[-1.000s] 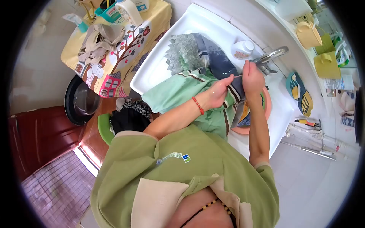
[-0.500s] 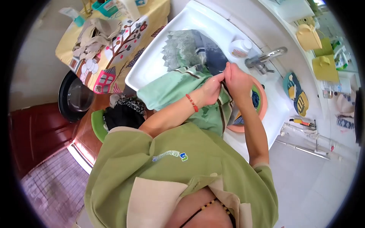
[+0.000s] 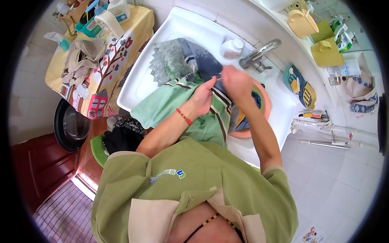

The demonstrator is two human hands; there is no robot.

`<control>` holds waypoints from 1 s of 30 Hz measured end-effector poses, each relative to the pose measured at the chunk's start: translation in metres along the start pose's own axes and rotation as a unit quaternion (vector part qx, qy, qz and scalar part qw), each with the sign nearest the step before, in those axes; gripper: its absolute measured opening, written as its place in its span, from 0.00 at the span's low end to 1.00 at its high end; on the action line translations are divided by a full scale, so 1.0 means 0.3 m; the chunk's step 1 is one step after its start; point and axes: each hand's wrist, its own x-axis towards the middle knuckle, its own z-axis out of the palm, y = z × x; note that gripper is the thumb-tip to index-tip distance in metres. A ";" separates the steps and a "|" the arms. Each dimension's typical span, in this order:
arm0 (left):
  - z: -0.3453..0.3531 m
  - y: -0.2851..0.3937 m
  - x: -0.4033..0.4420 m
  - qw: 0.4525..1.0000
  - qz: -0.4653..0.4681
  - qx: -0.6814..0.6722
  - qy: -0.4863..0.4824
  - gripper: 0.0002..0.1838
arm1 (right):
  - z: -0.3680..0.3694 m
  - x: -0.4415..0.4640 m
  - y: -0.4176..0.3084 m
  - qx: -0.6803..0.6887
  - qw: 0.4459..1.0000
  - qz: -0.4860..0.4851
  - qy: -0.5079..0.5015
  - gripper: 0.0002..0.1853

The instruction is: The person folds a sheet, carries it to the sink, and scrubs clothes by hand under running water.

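Observation:
Over the white sink, a wet light-green garment with dark and white stripes (image 3: 164, 97) drapes across the front rim. My left hand (image 3: 202, 98), with a red bead bracelet on its wrist, is closed on the striped part, thumb pointing up. Just to its right, my right hand (image 3: 236, 84) forms a fist by the left thumb; what its fingers hold is hidden. Beneath and behind them lies a dark blue-grey cloth (image 3: 204, 58) with a grey lace piece (image 3: 167, 60) at its left. A pink basin (image 3: 265, 103) holding dark and yellow cloth sits under my right forearm.
A white bottle (image 3: 232, 49) stands beside the chrome faucet (image 3: 259, 54). Soap dishes (image 3: 300, 85) lie on the sink's right rim (image 3: 283, 121). At left, a patterned tablecloth (image 3: 133, 36) bears bottles and beige cloth. Below it is a green tub (image 3: 97, 150) with dark clothes.
My hands were pressed together; now my right fist has drawn slightly apart from the left thumb. The whole view has shifted, so the sink appears farther left.

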 end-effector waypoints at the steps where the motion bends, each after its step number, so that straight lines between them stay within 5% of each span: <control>1: 0.002 -0.001 0.006 0.998 0.033 0.039 0.029 0.23 | -0.015 -0.015 -0.052 0.020 0.999 -0.043 0.009 0.15; 3: 0.006 -0.006 0.017 0.984 0.097 0.117 0.088 0.24 | 0.022 -0.039 -0.059 -0.019 0.998 0.006 -0.056 0.11; 4: -0.001 -0.002 0.010 0.999 0.013 0.017 0.048 0.24 | 0.045 -0.030 -0.018 -0.040 0.998 0.002 -0.054 0.11; 7: 0.045 0.010 -0.017 0.999 -0.009 0.040 0.028 0.24 | 0.021 0.009 0.025 -0.050 0.997 0.041 -0.039 0.09; 9: 0.036 -0.005 -0.015 0.996 0.026 0.045 0.070 0.25 | 0.021 0.012 0.017 -0.025 0.999 0.038 -0.026 0.10; 10: 0.038 -0.003 -0.002 0.994 0.048 0.049 0.088 0.25 | 0.017 -0.006 -0.017 -0.008 0.999 -0.042 0.016 0.10; 13: 0.036 -0.011 0.005 0.970 0.128 0.149 0.141 0.26 | 0.041 -0.033 -0.055 0.034 0.999 -0.017 -0.034 0.08; 16: 0.055 0.000 -0.017 0.994 0.048 0.079 0.056 0.27 | 0.046 0.014 0.054 -0.054 0.997 0.041 -0.039 0.07; 19: 0.089 0.003 -0.020 0.989 0.064 0.097 0.093 0.27 | 0.063 -0.013 0.043 -0.004 0.995 -0.082 0.052 0.08; 20: 0.086 -0.001 -0.010 0.982 0.095 0.115 0.118 0.27 | 0.032 -0.023 -0.019 -0.024 0.996 -0.083 -0.008 0.07; 21: 0.082 -0.011 -0.009 0.973 0.123 0.133 0.145 0.27 | 0.014 -0.036 -0.092 -0.009 0.999 -0.006 -0.044 0.07; 25: 0.028 -0.006 0.003 0.992 0.040 0.084 0.087 0.27 | 0.048 -0.017 0.059 -0.044 0.999 0.009 -0.028 0.08; 26: 0.112 0.012 -0.044 0.993 0.034 0.096 0.051 0.27 | 0.050 0.006 0.081 -0.031 0.987 0.142 -0.062 0.08; 29: 0.149 0.010 -0.041 0.981 0.038 0.106 0.156 0.28 | 0.041 -0.028 0.044 -0.060 0.996 -0.065 0.007 0.09; 30: 0.126 0.004 -0.024 0.979 0.065 0.108 0.163 0.28 | 0.049 -0.041 -0.010 -0.041 0.998 -0.048 -0.021 0.10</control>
